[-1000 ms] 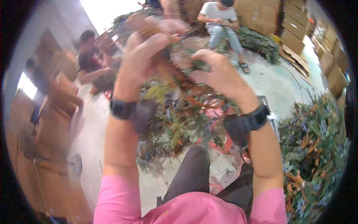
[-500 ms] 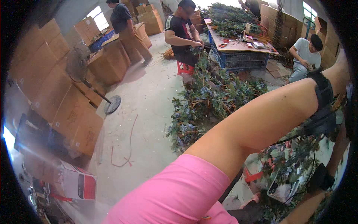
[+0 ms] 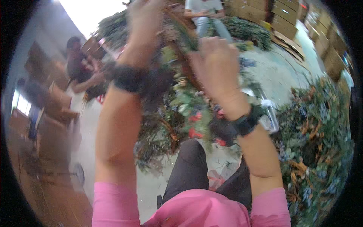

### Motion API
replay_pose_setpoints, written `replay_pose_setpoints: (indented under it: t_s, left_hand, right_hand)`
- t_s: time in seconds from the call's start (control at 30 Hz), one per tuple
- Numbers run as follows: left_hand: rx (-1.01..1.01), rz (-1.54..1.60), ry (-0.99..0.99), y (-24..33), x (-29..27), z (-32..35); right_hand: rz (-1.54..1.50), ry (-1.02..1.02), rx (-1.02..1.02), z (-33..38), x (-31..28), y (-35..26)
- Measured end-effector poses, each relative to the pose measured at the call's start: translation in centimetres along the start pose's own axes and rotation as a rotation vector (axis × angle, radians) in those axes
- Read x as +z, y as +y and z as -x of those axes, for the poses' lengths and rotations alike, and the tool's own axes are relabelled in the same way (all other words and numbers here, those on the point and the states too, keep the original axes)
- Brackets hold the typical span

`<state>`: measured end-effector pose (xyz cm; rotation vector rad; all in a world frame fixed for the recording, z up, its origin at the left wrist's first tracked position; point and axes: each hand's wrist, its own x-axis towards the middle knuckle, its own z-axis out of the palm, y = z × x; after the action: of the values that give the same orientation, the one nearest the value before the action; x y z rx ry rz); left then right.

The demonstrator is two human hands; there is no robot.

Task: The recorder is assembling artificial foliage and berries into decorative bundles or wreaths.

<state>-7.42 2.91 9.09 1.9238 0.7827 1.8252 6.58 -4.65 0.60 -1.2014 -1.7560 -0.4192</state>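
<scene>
Both my arms reach up and forward in pink sleeves, with dark straps on the wrists. My left hand [image 3: 145, 19] is at the top edge, smeared by motion, so its grip does not show. Lower and to the right, my right hand [image 3: 217, 64] shows its back, its thumb beside a brown stem; blur hides whether the fingers close on anything. The artificial greenery [image 3: 185, 100], with pale green leaves and red bits, hangs between and below my hands. Beside my right wrist lies a clear plastic tray [image 3: 269, 115], partly hidden.
A large heap of artificial foliage [image 3: 314, 147] with bluish bits and brown stems lies at the right. More greenery [image 3: 245, 32] is near a seated person [image 3: 204, 11]. Another person [image 3: 81, 64] works at the left. Cardboard boxes [image 3: 283, 17] are stacked at the back.
The view has swung to the right and down. Both my forearms now show, raised ahead of me, where one outstretched arm dominated before. The greenery has come between them.
</scene>
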Motion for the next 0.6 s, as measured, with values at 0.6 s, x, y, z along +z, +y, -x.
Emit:
replay_pose_setpoints:
  t_s: [0.6]
  left_hand:
    - [-0.067, -0.158, 0.041, -3.0, -4.6, 0.4]
  right_hand:
    - [-0.308, -0.332, -0.087, 15.2, -3.0, 0.7]
